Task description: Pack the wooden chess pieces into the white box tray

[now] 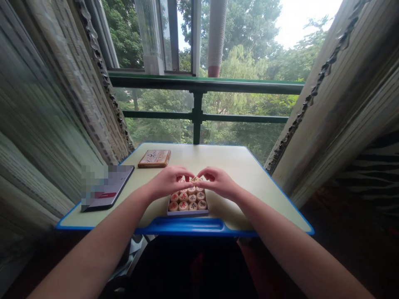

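Note:
A round wooden xiangqi piece (195, 180) with a black character is raised a little over the far part of an open box (188, 213). My left hand (171, 180) pinches it from the left, thumb and fingers closing on its edge. From the right, my right hand (218, 182) grips the same piece between thumb and fingertips. Rows of other xiangqi pieces (183, 205) lie face up in the box, red characters on the left and black on the right. My fingers partly hide the far rows.
A boxed set's lid (154, 158) with printed characters lies at the table's back left. Left of my arm is a dark flat device (109, 189), partly blurred out. The pale table (264, 199) has a blue rim and a front groove (187, 225). Curtains flank it; a green railing stands behind.

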A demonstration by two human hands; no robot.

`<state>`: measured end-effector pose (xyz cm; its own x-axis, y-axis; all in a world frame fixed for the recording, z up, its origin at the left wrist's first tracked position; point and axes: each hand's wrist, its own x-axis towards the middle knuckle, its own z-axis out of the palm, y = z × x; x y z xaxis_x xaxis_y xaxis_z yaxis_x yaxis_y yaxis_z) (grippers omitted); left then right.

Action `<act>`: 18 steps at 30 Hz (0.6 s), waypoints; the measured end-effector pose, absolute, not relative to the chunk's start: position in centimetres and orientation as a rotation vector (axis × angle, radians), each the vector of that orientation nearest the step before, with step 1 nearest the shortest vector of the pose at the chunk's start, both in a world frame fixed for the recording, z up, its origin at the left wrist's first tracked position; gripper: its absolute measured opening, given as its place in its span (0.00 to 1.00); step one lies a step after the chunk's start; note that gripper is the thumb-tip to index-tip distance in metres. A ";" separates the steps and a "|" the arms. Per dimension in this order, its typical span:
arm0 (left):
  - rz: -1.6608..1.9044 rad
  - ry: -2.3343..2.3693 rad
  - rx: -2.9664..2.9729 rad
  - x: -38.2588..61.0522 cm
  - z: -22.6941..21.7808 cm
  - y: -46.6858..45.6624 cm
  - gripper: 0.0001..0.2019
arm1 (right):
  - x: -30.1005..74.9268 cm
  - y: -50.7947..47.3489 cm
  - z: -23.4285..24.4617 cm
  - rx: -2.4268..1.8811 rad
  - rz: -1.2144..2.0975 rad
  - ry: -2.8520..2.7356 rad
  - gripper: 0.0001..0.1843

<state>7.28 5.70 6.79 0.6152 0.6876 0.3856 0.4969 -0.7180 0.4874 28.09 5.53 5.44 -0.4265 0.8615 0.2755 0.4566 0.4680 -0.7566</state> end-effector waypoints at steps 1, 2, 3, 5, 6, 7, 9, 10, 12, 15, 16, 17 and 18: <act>0.845 0.959 2.497 7.1 6.4 5.4 0.13 | 28.0 5.5 5.4 -1.078 0.805 -2.074 0.16; 0.878 0.968 2.480 6.9 5.9 5.2 0.13 | 27.9 5.4 5.4 -1.064 0.817 -2.096 0.16; 0.906 0.980 2.465 6.7 5.5 5.0 0.12 | 27.9 5.4 5.4 -1.048 0.823 -2.120 0.17; 0.945 0.997 2.444 6.5 4.8 4.7 0.11 | 27.9 5.3 5.4 -1.017 0.810 -2.166 0.17; 0.955 1.001 2.438 6.4 4.6 4.5 0.12 | 27.9 5.3 5.4 -1.004 0.795 -2.184 0.16; 0.962 1.003 2.431 6.5 4.4 4.4 0.12 | 28.0 5.3 5.4 -0.990 0.777 -2.203 0.16; 0.971 1.000 2.415 6.7 4.2 4.2 0.12 | 28.0 5.3 5.4 -0.955 0.752 -2.238 0.15; 0.976 0.997 2.407 6.8 4.2 4.1 0.12 | 28.0 5.3 5.4 -0.937 0.742 -2.252 0.15; 0.983 0.988 2.399 6.9 4.2 4.0 0.12 | 27.9 5.3 5.4 -0.913 0.726 -2.268 0.14; 0.967 0.971 2.414 6.9 4.1 3.9 0.11 | 27.8 5.3 5.4 -0.914 0.722 -2.276 0.12; 0.955 0.966 2.422 6.8 4.1 3.9 0.11 | 27.7 5.2 5.3 -0.921 0.722 -2.279 0.11; 0.939 0.964 2.431 6.7 4.1 3.9 0.10 | 27.6 5.2 5.2 -0.931 0.717 -2.283 0.10; 0.919 0.969 2.441 6.6 4.2 3.8 0.10 | 27.6 5.2 5.2 -0.945 0.707 -2.288 0.10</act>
<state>6.60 3.83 4.15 0.5542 0.7076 0.4384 0.4754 -0.7014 0.5311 27.57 5.19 5.19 -0.5953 0.7486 0.2918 0.4536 0.6129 -0.6470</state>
